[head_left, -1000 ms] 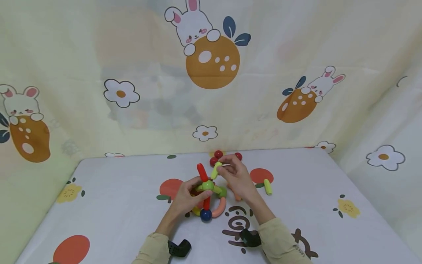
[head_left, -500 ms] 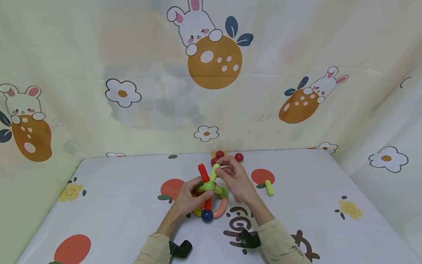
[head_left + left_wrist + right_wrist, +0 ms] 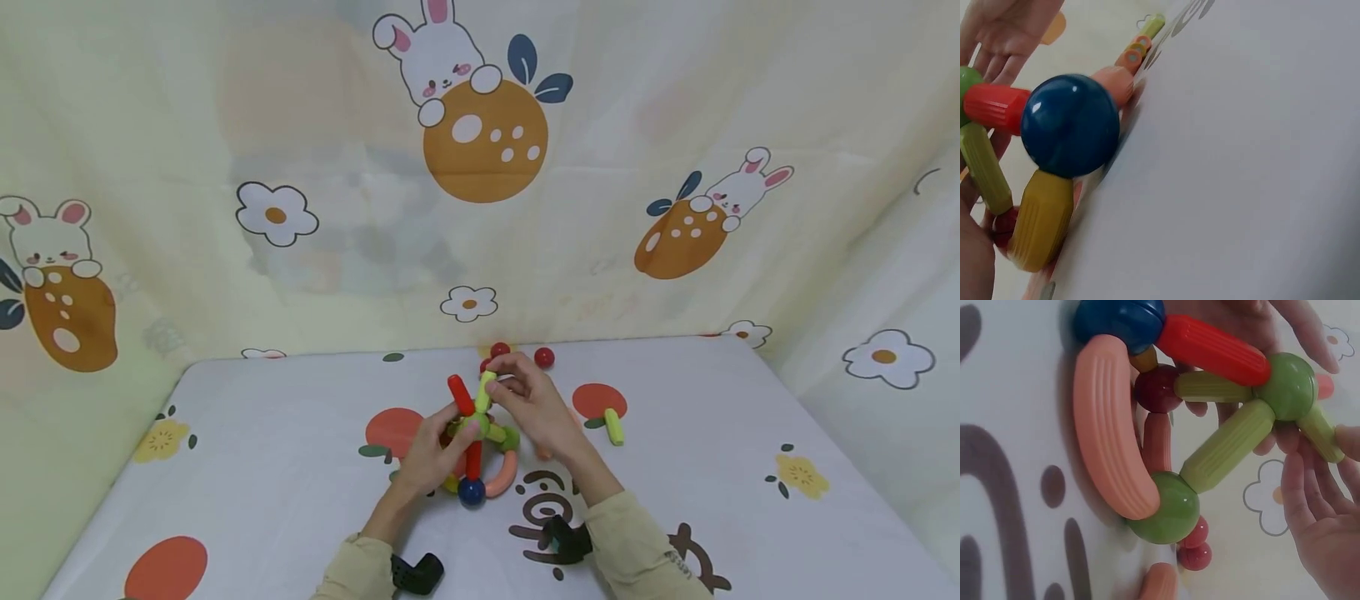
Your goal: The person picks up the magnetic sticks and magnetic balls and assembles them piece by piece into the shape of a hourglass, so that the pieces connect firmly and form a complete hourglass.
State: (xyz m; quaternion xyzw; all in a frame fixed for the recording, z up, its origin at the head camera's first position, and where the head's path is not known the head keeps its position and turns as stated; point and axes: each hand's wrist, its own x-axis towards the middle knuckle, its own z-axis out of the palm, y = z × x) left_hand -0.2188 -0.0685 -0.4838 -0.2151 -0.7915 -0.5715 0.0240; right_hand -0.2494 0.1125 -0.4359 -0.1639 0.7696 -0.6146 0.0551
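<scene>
Magnetic balls and sticks form a frame standing on the table. My left hand [image 3: 429, 454] grips its top green ball [image 3: 1288, 386]. Between thumb and fingers, my right hand [image 3: 538, 408] pinches a light green stick [image 3: 485, 392], its lower end against that ball. A red stick [image 3: 461, 395] juts up beside it. Below, another red stick [image 3: 1216, 350] runs down to a blue ball [image 3: 1071, 125]. From there, a yellow curved stick [image 3: 1041, 219] and a salmon curved stick [image 3: 1107, 425] spread out along the table, the salmon one reaching a second green ball [image 3: 1169, 509]. A dark red ball [image 3: 1157, 389] sits behind.
Loose red balls [image 3: 544, 357] lie at the table's back edge, some partly behind my right hand. A spare light green stick [image 3: 614, 427] lies to the right. Loose salmon pieces [image 3: 543, 453] rest beside the frame. A patterned curtain [image 3: 360, 250] hangs behind.
The light green stick in my right hand has moved left and tipped more upright, its lower end coming onto the top green ball. My left hand keeps hold, its thumb shifting slightly up.
</scene>
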